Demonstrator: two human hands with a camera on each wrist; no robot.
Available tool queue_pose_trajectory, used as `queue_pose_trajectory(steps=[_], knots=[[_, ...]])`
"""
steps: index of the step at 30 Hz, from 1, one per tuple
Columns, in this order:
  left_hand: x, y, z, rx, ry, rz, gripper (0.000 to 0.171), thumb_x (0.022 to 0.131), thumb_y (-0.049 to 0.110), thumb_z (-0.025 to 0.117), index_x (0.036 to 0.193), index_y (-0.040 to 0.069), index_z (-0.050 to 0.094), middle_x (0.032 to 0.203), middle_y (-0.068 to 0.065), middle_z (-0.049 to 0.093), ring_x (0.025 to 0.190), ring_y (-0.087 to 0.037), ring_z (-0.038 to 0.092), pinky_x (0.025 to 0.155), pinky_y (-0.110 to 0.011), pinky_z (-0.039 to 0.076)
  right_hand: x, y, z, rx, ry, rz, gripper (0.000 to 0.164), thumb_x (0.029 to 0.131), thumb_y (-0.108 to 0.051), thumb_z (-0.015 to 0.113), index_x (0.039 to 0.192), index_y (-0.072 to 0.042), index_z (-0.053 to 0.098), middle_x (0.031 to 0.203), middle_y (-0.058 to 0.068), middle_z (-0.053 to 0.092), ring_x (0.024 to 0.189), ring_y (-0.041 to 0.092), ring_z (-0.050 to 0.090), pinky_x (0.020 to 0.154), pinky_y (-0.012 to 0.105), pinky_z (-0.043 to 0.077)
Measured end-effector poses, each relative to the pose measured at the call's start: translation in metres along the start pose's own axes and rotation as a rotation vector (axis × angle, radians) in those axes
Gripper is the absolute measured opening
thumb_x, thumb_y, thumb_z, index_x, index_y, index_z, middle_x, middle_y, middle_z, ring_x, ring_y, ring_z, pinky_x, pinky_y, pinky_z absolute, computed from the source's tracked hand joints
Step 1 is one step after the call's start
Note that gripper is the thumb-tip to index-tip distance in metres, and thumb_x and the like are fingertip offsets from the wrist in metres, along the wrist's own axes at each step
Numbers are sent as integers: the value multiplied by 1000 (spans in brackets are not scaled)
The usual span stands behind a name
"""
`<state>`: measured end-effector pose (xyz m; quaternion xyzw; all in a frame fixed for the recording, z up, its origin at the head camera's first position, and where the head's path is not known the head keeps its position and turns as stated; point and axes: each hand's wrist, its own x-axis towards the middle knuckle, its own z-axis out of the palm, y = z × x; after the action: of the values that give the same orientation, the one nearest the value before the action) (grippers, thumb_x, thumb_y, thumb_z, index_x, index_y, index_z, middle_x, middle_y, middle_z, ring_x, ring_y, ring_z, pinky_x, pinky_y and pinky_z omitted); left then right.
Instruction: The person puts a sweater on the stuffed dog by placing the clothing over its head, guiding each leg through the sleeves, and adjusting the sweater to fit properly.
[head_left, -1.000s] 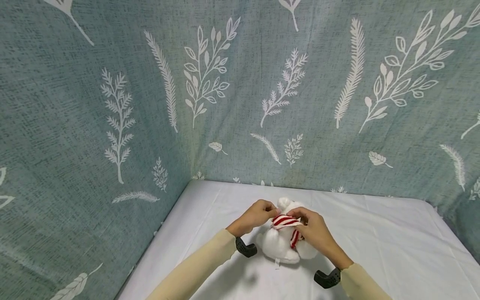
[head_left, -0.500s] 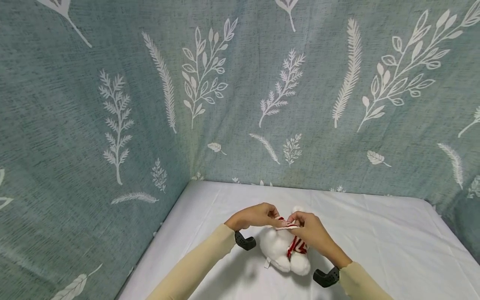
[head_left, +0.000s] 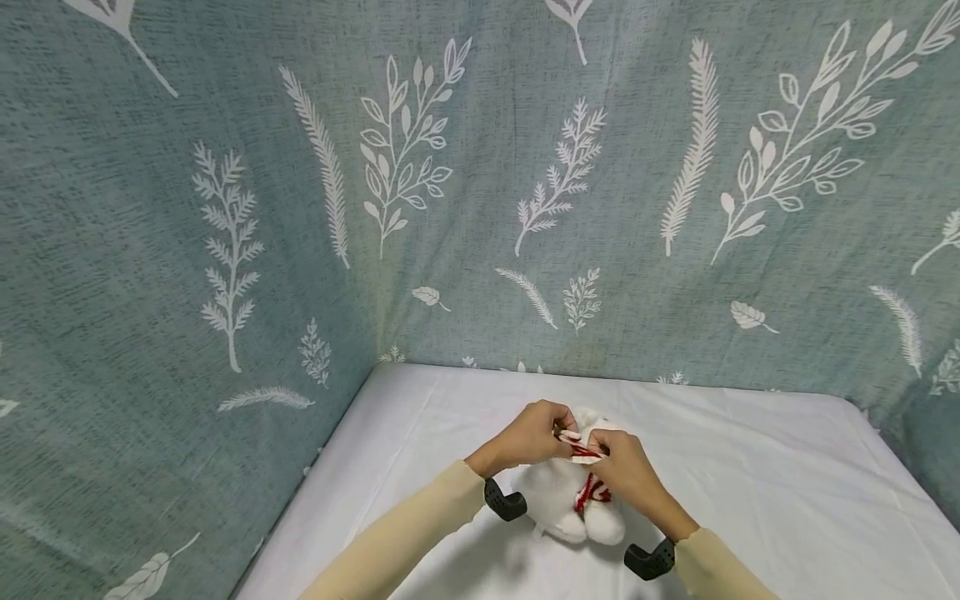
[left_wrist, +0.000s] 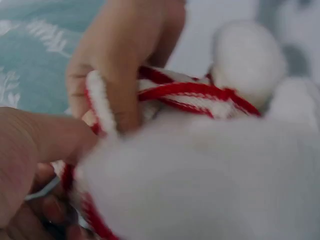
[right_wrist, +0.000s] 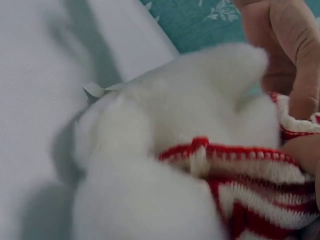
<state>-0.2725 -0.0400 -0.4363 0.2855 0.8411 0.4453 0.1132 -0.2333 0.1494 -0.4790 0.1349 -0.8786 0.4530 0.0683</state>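
A white plush toy (head_left: 551, 500) is on the white table, its upper part partly hidden behind my hands. Round its neck goes a red-and-white striped knitted scarf (head_left: 587, 451), which also hangs down its front. My left hand (head_left: 534, 435) pinches the scarf on the left side. Close beside it, my right hand (head_left: 628, 471) pinches the same fabric from the right. In the left wrist view, fingers of both hands meet at the scarf (left_wrist: 190, 95), and white plush blurs the foreground. The right wrist view shows the scarf (right_wrist: 265, 200) held away from the fur.
A white cloth covers the table (head_left: 750, 483). Behind and to the left hangs a grey-green curtain (head_left: 480, 208) with white leaf prints. A small white tag (right_wrist: 95, 90) sticks out from the toy.
The scarf was spread between my hands and is now bunched where they pinch it. My hands have come closer together, and the toy has turned and tilted.
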Motion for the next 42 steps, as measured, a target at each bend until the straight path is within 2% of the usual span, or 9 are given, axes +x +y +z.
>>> queue_pose_trajectory(steps=[6,9,12,18,23,26,33,38,42], knots=[[0,6,0,329,9,155,19,84,-2,77,92,13,68,80,9,66,69,-1,51,64,-17,42,-3,2,-4,44,-59,29,29,90,-5,72,75,-14,48,64,-4,41,54,8,41,52,23,35],[-1,8,-5,471,34,202,18,84,1,77,90,16,69,80,9,65,72,-6,45,66,-19,38,-4,-1,-7,67,-134,10,27,92,-17,76,83,-14,51,68,-3,43,56,8,42,53,24,37],[-3,8,-10,544,36,220,17,84,5,78,90,19,70,82,11,65,77,-9,42,67,-20,37,-3,-4,-7,28,-155,-40,32,91,-29,80,84,-14,52,68,-4,43,56,6,41,54,25,37],[-3,7,-15,571,26,296,3,91,18,79,90,21,77,84,16,69,79,-9,49,75,-20,37,-1,-9,-3,-55,-78,-40,40,87,-27,84,74,-15,48,63,-7,39,53,6,39,55,25,35],[-5,6,-15,562,13,327,10,96,26,76,89,20,80,83,17,71,81,-7,60,80,-19,40,0,-9,2,-126,-64,-22,43,86,-17,83,68,-16,44,63,-7,34,56,6,32,56,24,30],[-6,7,-15,557,-7,309,9,96,26,75,92,19,80,83,16,72,82,-7,58,77,-18,41,-1,-9,3,-154,-65,-38,41,84,-9,79,66,-16,43,63,-7,35,56,6,34,54,24,30],[-6,7,-19,418,-14,184,14,101,14,67,97,10,79,77,9,71,56,1,55,58,-17,45,0,-5,5,-155,-50,-74,42,80,-3,77,64,-16,39,65,-7,34,57,6,35,54,24,30],[-6,9,-19,532,-52,203,14,95,8,69,95,13,82,78,9,73,58,6,53,61,-14,43,-2,-5,7,-145,-71,-92,44,83,-5,78,64,-16,40,67,-6,37,57,6,36,53,23,31],[-4,14,-23,550,-130,140,18,91,4,72,95,16,83,82,10,74,60,7,58,58,-14,45,-2,-5,7,-136,-75,-111,47,85,-7,81,65,-16,40,68,-6,37,58,5,35,54,23,31]])
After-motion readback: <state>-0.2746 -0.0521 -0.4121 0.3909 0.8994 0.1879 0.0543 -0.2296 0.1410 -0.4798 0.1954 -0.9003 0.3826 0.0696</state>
